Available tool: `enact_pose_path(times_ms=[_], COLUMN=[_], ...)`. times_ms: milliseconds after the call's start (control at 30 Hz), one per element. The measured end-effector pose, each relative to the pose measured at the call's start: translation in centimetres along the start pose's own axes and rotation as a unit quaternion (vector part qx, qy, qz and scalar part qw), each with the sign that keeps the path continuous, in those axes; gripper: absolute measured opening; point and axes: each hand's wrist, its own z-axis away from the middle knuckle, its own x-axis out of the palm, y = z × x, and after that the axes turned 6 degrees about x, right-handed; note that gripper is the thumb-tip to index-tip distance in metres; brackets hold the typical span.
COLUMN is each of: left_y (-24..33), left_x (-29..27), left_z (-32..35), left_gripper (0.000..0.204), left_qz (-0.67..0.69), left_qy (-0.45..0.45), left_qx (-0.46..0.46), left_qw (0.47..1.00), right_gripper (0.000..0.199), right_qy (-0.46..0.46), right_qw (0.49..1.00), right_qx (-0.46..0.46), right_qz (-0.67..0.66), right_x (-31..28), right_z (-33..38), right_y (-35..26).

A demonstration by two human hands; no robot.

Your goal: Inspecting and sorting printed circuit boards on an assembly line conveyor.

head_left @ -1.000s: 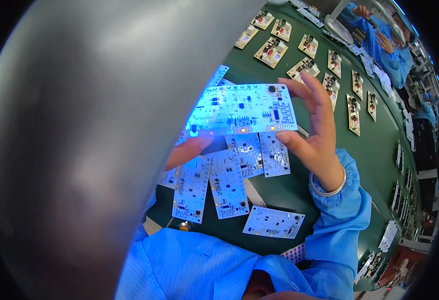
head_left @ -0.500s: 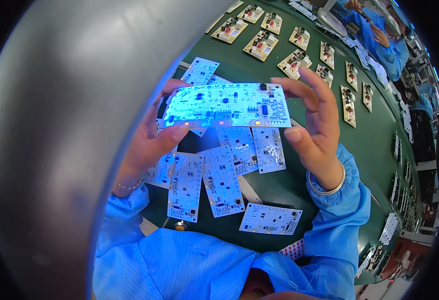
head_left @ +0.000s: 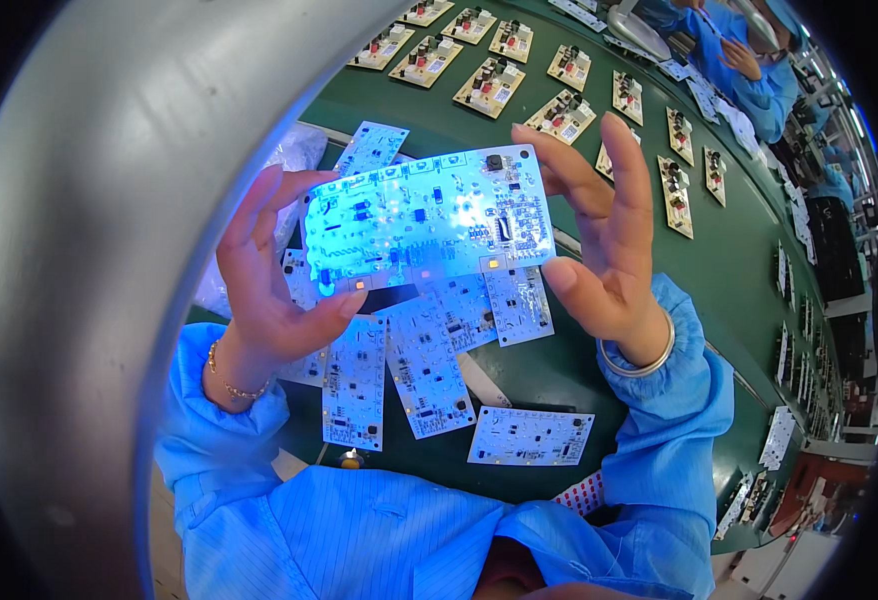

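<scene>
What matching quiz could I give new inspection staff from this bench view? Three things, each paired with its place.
Things:
1. white circuit board
2. left hand
3. tan boards

Places:
A. in rows on the green belt
B. held up between both hands
C. gripping the board's left end

Pairs: 1-B, 2-C, 3-A. The right hand grips the other end.

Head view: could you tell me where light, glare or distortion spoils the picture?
In the head view, blue-white glare washes out the left part of the held circuit board, between the left hand and right hand; a blurred grey curved rim blocks the picture's left; the green table edge bends with fisheye distortion.
</scene>
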Motion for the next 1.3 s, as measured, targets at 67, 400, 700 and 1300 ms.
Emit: enact_pose_path(times_ms=[67,400,700,1300], left_y=[0.0,1.9,1.5,0.0], left_x=[0.2,0.4,0.0,-0.1], left_z=[-0.1,-0.6,-0.9,0.3], left_gripper=[0.079,0.038,0.058,0.049], left_qz=[-0.007,-0.072,0.517,0.59], left_qy=[0.006,-0.023,-0.003,0.109], left_qx=[0.015,-0.163,-0.526,-0.626], left_qw=[1.0,0.984,0.675,0.498], right_gripper=[0.077,0.054,0.061,0.057], right_qy=[-0.009,-0.005,-0.015,-0.008], right_qw=[1.0,0.998,0.982,0.982], right_qx=[0.022,0.044,0.154,-0.028], right_qz=[-0.007,-0.044,0.108,0.185], right_x=[0.0,-0.5,-0.9,1.7], right_z=[0.2,0.4,0.6,-0.2], right_y=[0.0,0.3,-0.1,-3.7])
